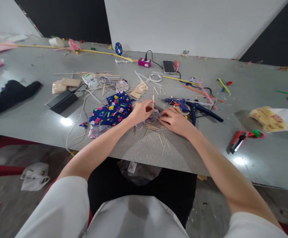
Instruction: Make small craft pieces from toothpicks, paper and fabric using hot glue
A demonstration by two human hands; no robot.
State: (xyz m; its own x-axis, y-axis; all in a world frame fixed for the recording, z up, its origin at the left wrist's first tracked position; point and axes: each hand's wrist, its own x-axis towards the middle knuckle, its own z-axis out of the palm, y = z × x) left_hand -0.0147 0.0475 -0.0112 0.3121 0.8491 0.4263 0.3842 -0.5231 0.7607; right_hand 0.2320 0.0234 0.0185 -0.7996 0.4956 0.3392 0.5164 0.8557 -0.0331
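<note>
My left hand is closed on a short pale wooden stick that stands upright from its fingertips. Just to the right, my right hand pinches a thin toothpick by its end. Beneath both hands lies a crumpled bundle of greyish patterned fabric, partly hidden. Loose toothpicks spread over the table in front of it. Blue printed fabric rests beside my left forearm. A blue glue gun lies behind my right hand, near dark-handled pliers or cutters.
A black box with a white cord sits left. Behind are wooden sticks, a tape roll, a purple power socket and a phone. A red cutter lies right, near the table's front edge.
</note>
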